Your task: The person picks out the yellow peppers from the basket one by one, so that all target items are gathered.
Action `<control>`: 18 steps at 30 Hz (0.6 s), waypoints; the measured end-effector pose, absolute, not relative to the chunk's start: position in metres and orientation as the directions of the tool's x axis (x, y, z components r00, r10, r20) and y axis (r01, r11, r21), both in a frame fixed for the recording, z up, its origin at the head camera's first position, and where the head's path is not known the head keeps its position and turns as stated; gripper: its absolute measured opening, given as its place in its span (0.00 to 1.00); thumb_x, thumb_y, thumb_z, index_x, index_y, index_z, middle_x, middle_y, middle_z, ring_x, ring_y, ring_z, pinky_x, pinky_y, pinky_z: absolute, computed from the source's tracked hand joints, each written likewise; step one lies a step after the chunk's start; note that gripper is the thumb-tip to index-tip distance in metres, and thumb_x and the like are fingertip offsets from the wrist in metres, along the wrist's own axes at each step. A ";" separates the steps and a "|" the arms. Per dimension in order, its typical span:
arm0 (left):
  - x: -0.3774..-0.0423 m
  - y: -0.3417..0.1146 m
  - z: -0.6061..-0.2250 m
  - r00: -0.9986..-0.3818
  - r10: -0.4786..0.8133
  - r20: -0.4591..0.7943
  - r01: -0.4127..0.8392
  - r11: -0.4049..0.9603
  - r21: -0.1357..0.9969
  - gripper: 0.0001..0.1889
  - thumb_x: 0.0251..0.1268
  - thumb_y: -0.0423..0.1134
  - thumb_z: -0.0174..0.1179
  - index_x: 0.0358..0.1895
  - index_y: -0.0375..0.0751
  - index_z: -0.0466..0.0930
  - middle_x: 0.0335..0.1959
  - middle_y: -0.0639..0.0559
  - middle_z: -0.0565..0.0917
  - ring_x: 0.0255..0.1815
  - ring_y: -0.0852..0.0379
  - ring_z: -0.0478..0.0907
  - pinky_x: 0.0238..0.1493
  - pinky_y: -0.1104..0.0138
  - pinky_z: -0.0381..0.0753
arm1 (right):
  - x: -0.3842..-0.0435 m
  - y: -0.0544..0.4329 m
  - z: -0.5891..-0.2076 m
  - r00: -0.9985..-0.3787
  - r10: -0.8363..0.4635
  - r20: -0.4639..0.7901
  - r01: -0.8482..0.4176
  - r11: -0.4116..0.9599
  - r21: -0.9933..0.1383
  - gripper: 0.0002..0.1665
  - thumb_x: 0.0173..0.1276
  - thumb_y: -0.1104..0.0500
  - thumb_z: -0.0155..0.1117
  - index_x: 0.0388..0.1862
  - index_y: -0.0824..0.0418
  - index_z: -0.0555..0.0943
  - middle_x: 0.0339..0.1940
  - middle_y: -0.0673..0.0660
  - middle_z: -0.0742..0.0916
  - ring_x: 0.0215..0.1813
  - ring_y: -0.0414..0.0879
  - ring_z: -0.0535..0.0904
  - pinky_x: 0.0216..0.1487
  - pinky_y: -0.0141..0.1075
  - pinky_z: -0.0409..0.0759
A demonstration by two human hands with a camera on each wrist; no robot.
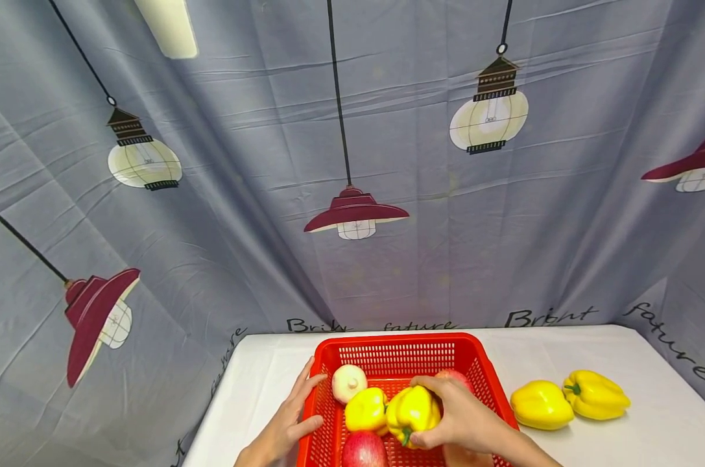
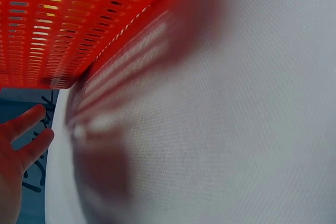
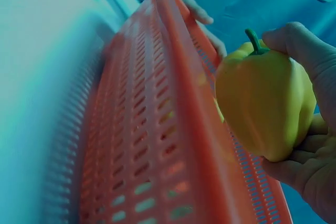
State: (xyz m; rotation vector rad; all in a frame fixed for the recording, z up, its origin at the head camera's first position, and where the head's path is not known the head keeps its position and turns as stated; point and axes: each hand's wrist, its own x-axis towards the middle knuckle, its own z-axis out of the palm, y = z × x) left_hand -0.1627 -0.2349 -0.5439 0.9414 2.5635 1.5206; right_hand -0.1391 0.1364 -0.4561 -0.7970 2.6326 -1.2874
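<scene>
My right hand (image 1: 466, 415) grips a yellow bell pepper (image 1: 413, 413) over the red plastic basket (image 1: 399, 338). In the right wrist view the thumb presses near the green stem, and the fingers curl under the pepper (image 3: 262, 98). My left hand (image 1: 285, 421) is beside the basket's left wall, fingers spread and nothing held. Inside the basket are a second yellow pepper (image 1: 366, 410), a white onion-like bulb (image 1: 349, 383) at the back left and a red round fruit (image 1: 364, 450) at the front. Another reddish fruit (image 1: 454, 377) is partly hidden behind my right hand.
Two more yellow peppers, one on the left (image 1: 541, 405) and one on the right (image 1: 595, 394), lie on the white tabletop (image 1: 562, 347) right of the basket. A grey curtain (image 1: 387, 272) printed with lamps hangs behind the table.
</scene>
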 end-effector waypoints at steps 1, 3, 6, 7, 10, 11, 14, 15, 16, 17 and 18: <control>-0.163 -0.235 -0.544 -0.820 0.501 0.276 0.482 0.346 0.805 0.33 0.67 0.41 0.56 0.76 0.42 0.62 0.83 0.46 0.39 0.70 0.38 0.61 0.52 0.61 0.81 | -0.138 0.136 -0.456 -0.866 -0.485 0.125 -0.396 0.509 -0.764 0.45 0.44 0.41 0.82 0.59 0.61 0.79 0.46 0.43 0.83 0.45 0.39 0.75 0.43 0.32 0.79; -0.162 -0.235 -0.543 -0.823 0.499 0.271 0.476 0.347 0.808 0.33 0.67 0.42 0.56 0.76 0.43 0.63 0.83 0.46 0.39 0.71 0.38 0.60 0.53 0.61 0.80 | -0.135 0.137 -0.457 -0.883 -0.454 0.114 -0.366 0.517 -0.773 0.47 0.44 0.41 0.83 0.61 0.62 0.78 0.49 0.45 0.82 0.49 0.43 0.74 0.46 0.33 0.79; -0.162 -0.235 -0.542 -0.819 0.501 0.281 0.486 0.344 0.804 0.33 0.67 0.41 0.56 0.76 0.42 0.63 0.83 0.46 0.39 0.71 0.39 0.60 0.53 0.61 0.80 | -0.132 0.138 -0.457 -0.911 -0.401 0.096 -0.317 0.532 -0.785 0.48 0.45 0.39 0.83 0.62 0.61 0.78 0.50 0.46 0.82 0.52 0.48 0.71 0.49 0.35 0.78; -0.162 -0.235 -0.542 -0.813 0.504 0.290 0.496 0.342 0.798 0.33 0.67 0.40 0.56 0.75 0.42 0.62 0.83 0.45 0.39 0.71 0.39 0.60 0.53 0.61 0.80 | -0.131 0.138 -0.457 -0.917 -0.386 0.095 -0.305 0.531 -0.790 0.47 0.45 0.40 0.83 0.62 0.60 0.78 0.50 0.46 0.81 0.52 0.48 0.71 0.49 0.35 0.78; -0.162 -0.236 -0.542 -0.798 0.512 0.319 0.528 0.337 0.780 0.33 0.67 0.39 0.56 0.75 0.41 0.62 0.83 0.42 0.39 0.72 0.41 0.59 0.53 0.60 0.81 | -0.130 0.141 -0.460 -0.929 -0.350 0.122 -0.303 0.527 -0.794 0.45 0.46 0.41 0.83 0.61 0.59 0.79 0.49 0.46 0.82 0.50 0.45 0.74 0.48 0.35 0.79; -0.162 -0.236 -0.542 -0.794 0.513 0.326 0.535 0.336 0.775 0.33 0.66 0.38 0.56 0.75 0.41 0.62 0.83 0.42 0.40 0.72 0.41 0.59 0.53 0.60 0.81 | -0.130 0.142 -0.461 -0.929 -0.341 0.143 -0.314 0.523 -0.793 0.44 0.46 0.41 0.83 0.60 0.59 0.79 0.49 0.46 0.82 0.48 0.43 0.75 0.48 0.35 0.79; -0.161 -0.236 -0.542 -0.790 0.516 0.332 0.539 0.326 0.777 0.33 0.66 0.38 0.57 0.75 0.41 0.62 0.83 0.42 0.39 0.72 0.41 0.60 0.53 0.60 0.81 | -0.128 0.145 -0.465 -0.930 -0.319 0.185 -0.331 0.504 -0.798 0.44 0.46 0.43 0.84 0.60 0.59 0.78 0.49 0.47 0.83 0.45 0.39 0.77 0.47 0.34 0.80; -0.161 -0.236 -0.542 -0.789 0.517 0.331 0.536 0.319 0.782 0.33 0.66 0.38 0.57 0.75 0.41 0.62 0.83 0.42 0.39 0.71 0.41 0.60 0.52 0.60 0.81 | -0.127 0.146 -0.465 -0.933 -0.309 0.186 -0.325 0.497 -0.805 0.44 0.46 0.44 0.84 0.60 0.59 0.78 0.49 0.48 0.83 0.45 0.38 0.77 0.47 0.34 0.80; -0.162 -0.236 -0.542 -0.789 0.519 0.329 0.533 0.312 0.787 0.33 0.66 0.38 0.56 0.75 0.41 0.62 0.83 0.42 0.39 0.71 0.40 0.61 0.52 0.60 0.81 | -0.126 0.147 -0.466 -0.936 -0.299 0.183 -0.315 0.487 -0.815 0.44 0.46 0.44 0.84 0.60 0.59 0.78 0.49 0.48 0.83 0.45 0.38 0.77 0.47 0.33 0.81; -0.162 -0.236 -0.542 -0.787 0.521 0.330 0.532 0.303 0.791 0.33 0.66 0.37 0.56 0.75 0.41 0.62 0.83 0.41 0.39 0.70 0.38 0.62 0.52 0.60 0.81 | -0.125 0.147 -0.467 -0.941 -0.287 0.178 -0.302 0.480 -0.823 0.45 0.46 0.44 0.85 0.61 0.59 0.77 0.50 0.49 0.83 0.45 0.38 0.78 0.48 0.33 0.81; -0.162 -0.236 -0.542 -0.787 0.522 0.328 0.528 0.296 0.796 0.33 0.66 0.37 0.56 0.75 0.40 0.61 0.83 0.42 0.39 0.70 0.37 0.62 0.51 0.60 0.81 | -0.124 0.148 -0.467 -0.946 -0.274 0.171 -0.287 0.468 -0.836 0.45 0.46 0.45 0.85 0.61 0.59 0.77 0.50 0.49 0.83 0.45 0.38 0.78 0.48 0.32 0.81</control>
